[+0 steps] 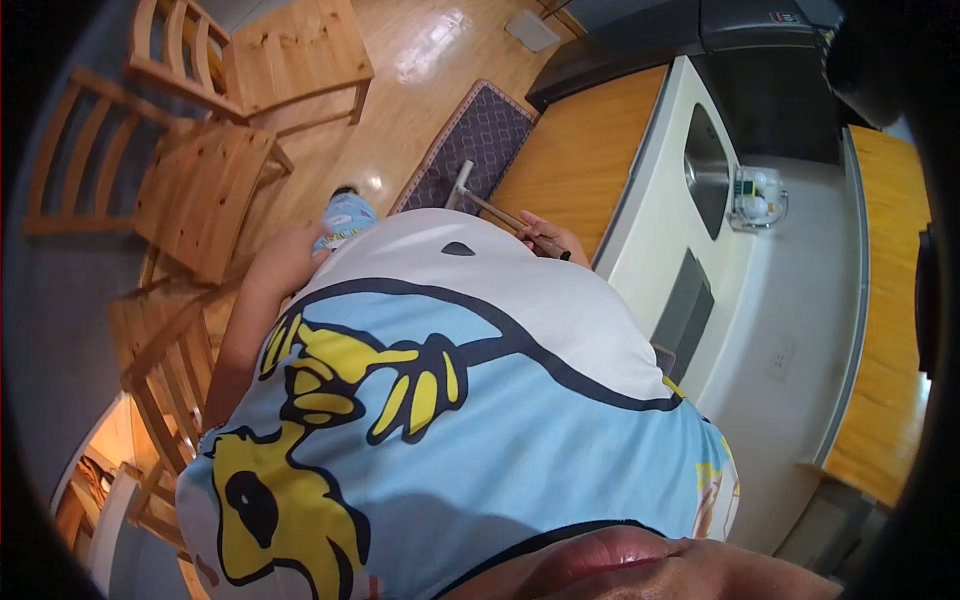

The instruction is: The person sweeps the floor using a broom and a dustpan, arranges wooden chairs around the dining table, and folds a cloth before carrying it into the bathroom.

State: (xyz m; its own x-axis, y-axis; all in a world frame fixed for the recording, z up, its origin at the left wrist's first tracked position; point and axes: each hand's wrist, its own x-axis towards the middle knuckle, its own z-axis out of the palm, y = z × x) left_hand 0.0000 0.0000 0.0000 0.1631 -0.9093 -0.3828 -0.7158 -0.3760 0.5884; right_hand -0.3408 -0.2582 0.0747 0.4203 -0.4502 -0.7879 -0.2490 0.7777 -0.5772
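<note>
My right hand [558, 241] is at the upper middle, beyond the front of my shirt, with its fingers around a long thin handle [505, 218]. The handle has a dark end near my palm. It slants up and left to a pale grey head [463, 178] over the patterned mat [477, 135]. My left arm runs up the left side of the shirt; the left hand is hidden behind the white and blue shirt [480, 400]. A patterned blue cloth and a dark tip show beside that arm.
Wooden chairs [205, 185] stand on the left, on a wooden floor [420, 45]. On the right is a white counter [640, 230] with wooden cabinet fronts, a sink [707, 170] and a rack [760, 198] of dishes. A dark fridge [765, 85] stands at the upper right.
</note>
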